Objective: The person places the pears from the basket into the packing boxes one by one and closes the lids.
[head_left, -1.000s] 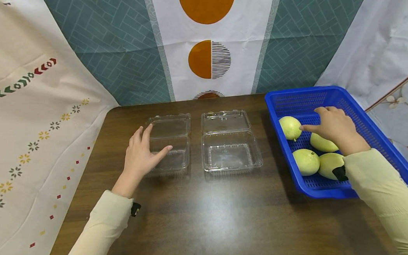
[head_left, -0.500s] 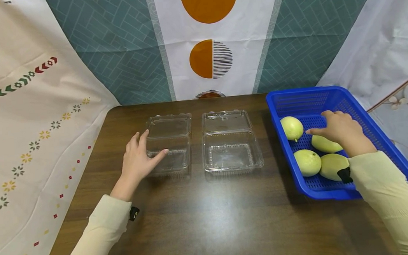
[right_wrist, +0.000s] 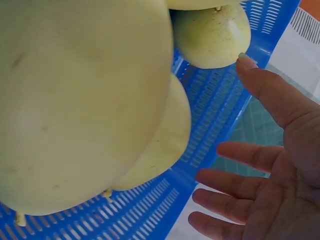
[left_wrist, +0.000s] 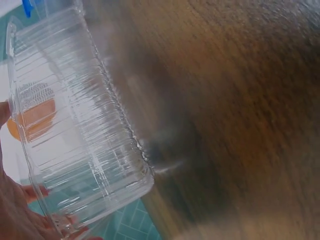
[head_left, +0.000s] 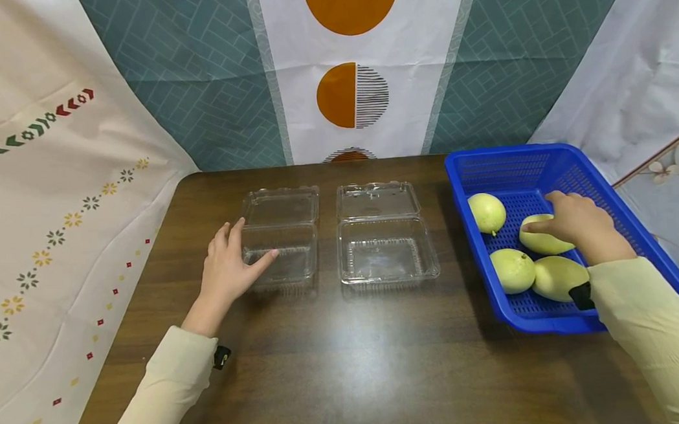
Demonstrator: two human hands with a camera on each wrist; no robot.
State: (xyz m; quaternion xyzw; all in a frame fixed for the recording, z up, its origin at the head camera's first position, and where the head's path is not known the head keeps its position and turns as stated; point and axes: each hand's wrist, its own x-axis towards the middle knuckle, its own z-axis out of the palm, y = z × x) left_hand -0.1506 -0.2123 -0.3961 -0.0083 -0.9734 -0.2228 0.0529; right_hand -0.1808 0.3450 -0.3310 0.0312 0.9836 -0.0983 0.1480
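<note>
In the head view my left hand (head_left: 226,264) is held open at the left side of a clear plastic clamshell box (head_left: 283,209), its thumb overlapping the box. The left wrist view shows the side of this box (left_wrist: 75,120) with fingers beside it. My right hand (head_left: 588,226) is over the blue basket (head_left: 459,166), thumb and fingers spread, right by a pale yellow-green melon (head_left: 542,243). In the right wrist view the right hand (right_wrist: 280,165) has nothing in its palm, and a large melon (right_wrist: 80,100) fills the left side.
A second open clamshell box (head_left: 385,248) stands to the right of the first on the brown wooden table (head_left: 349,367). More melons lie in the basket, one at its left wall (head_left: 487,212) and two near its front. Patterned cloths hang behind and at the sides.
My right hand has moved a little right and toward me, uncovering more of the melon beside it. My left hand has drawn slightly left and toward me.
</note>
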